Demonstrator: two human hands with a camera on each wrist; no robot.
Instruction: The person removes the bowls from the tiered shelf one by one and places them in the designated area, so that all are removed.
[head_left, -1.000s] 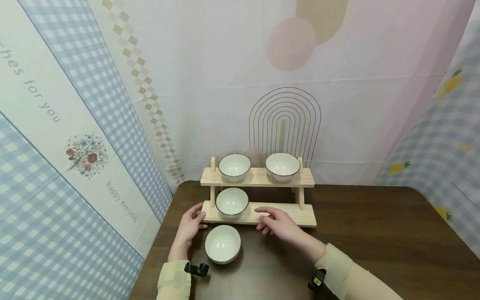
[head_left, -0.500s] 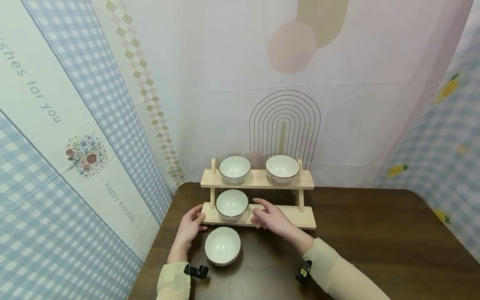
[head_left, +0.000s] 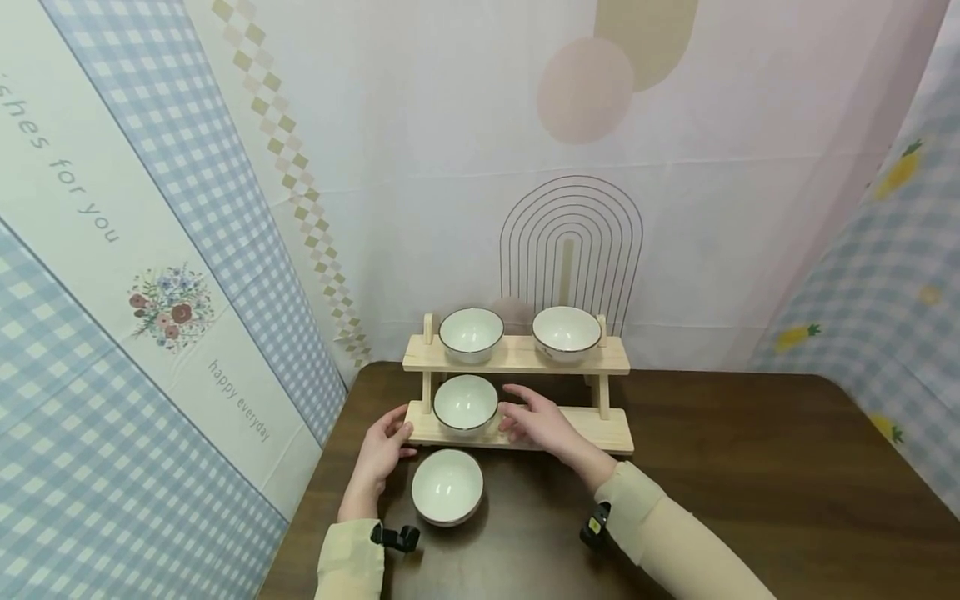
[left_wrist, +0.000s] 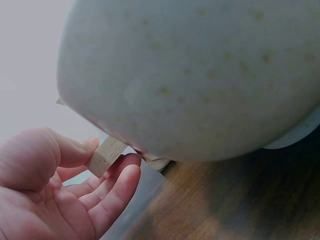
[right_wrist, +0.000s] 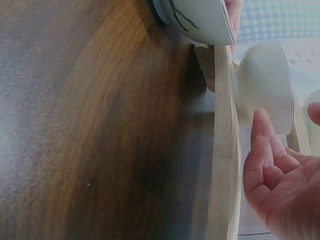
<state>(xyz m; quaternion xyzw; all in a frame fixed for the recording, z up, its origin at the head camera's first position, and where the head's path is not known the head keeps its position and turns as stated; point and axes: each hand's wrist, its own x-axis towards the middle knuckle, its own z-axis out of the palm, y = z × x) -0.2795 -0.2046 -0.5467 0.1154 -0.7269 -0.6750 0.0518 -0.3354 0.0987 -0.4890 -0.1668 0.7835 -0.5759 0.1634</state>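
Note:
A two-tier wooden rack [head_left: 517,357] bears a white bowl with a dark rim [head_left: 465,404] at the left of its lower shelf. My left hand [head_left: 380,452] grips the left end of that shelf; the left wrist view shows the thumb and fingers on the board's end [left_wrist: 108,155]. My right hand [head_left: 542,423] is just right of the lower-shelf bowl, its fingers loosely bent. In the right wrist view the fingertips overlap this bowl [right_wrist: 267,82]; whether they touch it I cannot tell. Another white bowl [head_left: 447,487] stands on the table before the rack.
Two more white bowls, a left one [head_left: 471,335] and a right one [head_left: 566,333], sit on the upper shelf. The dark wooden table [head_left: 735,467] stretches to the right. A printed cloth [head_left: 420,233] hangs behind, and checked cloths flank both sides.
My right hand has moved left along the lower shelf, closer to the bowl there. My left hand keeps its grip on the rack's end, and the bowls stay in place.

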